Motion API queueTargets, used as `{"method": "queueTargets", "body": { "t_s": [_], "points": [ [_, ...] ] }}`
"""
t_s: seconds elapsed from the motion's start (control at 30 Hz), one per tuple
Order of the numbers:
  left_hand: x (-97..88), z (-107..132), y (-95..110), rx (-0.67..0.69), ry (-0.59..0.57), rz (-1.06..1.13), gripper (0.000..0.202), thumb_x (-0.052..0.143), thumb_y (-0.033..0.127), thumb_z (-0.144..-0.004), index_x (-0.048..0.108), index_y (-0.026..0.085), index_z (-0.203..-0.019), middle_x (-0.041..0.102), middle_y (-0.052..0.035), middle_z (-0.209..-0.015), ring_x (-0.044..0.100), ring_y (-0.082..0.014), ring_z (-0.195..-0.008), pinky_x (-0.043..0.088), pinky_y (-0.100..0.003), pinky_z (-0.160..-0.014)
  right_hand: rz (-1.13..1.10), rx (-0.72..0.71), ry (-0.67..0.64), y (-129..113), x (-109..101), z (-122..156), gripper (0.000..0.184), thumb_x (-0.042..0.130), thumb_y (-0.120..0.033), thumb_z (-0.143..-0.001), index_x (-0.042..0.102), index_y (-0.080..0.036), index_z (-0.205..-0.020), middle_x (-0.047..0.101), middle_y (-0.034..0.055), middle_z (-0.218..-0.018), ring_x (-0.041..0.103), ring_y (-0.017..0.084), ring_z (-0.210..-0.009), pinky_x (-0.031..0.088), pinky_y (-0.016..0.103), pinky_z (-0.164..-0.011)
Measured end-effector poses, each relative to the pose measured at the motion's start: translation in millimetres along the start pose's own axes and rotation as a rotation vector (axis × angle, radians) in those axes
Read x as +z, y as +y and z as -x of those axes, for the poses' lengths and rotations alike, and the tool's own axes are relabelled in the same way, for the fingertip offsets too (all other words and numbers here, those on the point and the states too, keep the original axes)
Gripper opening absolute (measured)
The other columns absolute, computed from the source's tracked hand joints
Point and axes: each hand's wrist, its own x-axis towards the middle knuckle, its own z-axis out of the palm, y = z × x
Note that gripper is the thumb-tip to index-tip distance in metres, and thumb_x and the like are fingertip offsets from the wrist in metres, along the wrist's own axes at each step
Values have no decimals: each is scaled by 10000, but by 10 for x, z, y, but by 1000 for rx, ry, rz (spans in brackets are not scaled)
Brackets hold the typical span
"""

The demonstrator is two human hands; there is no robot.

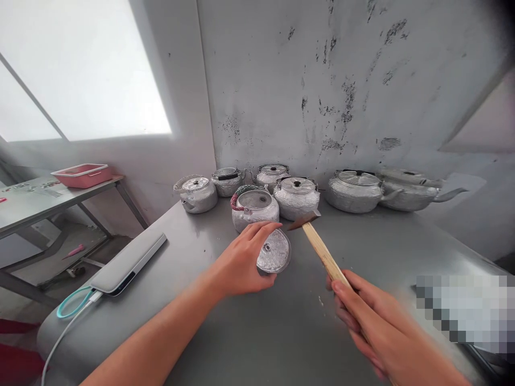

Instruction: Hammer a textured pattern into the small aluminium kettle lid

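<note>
My left hand (246,260) grips a round silver kettle lid (276,254) by its edge, fingers over the top and thumb beneath. A small hole or fitting shows at the lid's centre. Just behind it stands a silver kettle (257,214) with no lid on, its handle wrapped in red and dark cord. In my right hand (362,316) is a hammer (322,246), held by its wooden handle. The hammer's dark metal head lies to the right of the lid, apart from it, in front of a lidded kettle (296,199).
More silver kettles (354,193) line the wall along the back of the grey table (257,343). A grey power bank (129,262) with cables lies at the left. Beyond it, a side table holds a pink basket (82,175). A blurred-out patch (462,311) covers something at the right.
</note>
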Motion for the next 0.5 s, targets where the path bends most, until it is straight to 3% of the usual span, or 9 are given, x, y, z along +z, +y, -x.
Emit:
{"method": "queueTargets", "body": {
  "t_s": [0.2, 0.27, 0.4, 0.5],
  "points": [
    [-10, -20, 161, 225, 150, -44, 902, 724, 199, -708, 278, 210, -1492, 463, -118, -1459, 424, -273, -1372, 381, -421, -1154, -12, -73, 60, -37, 20, -10, 307, 516, -572, -894, 453, -272, -882, 265, -142, -457, 224, 69, -340, 295, 182, -290],
    [9, -16, 212, 294, 183, -57, 885, 717, 234, -726, 274, 196, -1491, 483, -137, -1440, 437, -291, -1363, 397, -447, -1137, -29, -58, 70, -89, 28, 15, 339, 577, -580, -849, 483, -266, -936, 286, -147, -428, 262, 68, -322, 299, 177, -297],
    [54, 1, 288, 352, 207, -94, 815, 701, 321, -803, 278, 187, -1487, 493, -166, -1444, 452, -305, -1358, 415, -472, -1112, -107, -50, -14, -140, 24, 36, 411, 620, -605, -806, 486, -249, -961, 531, -97, -557, 298, 32, -302, 304, 173, -307],
    [82, 14, 310, 385, 206, -139, 808, 699, 406, -833, 281, 181, -1487, 472, -180, -1478, 449, -308, -1366, 403, -465, -1120, -163, -65, -99, -111, 12, 14, 401, 626, -581, -825, 458, -248, -975, 545, -93, -563, 293, 28, -286, 280, 166, -291]
  ]
}}
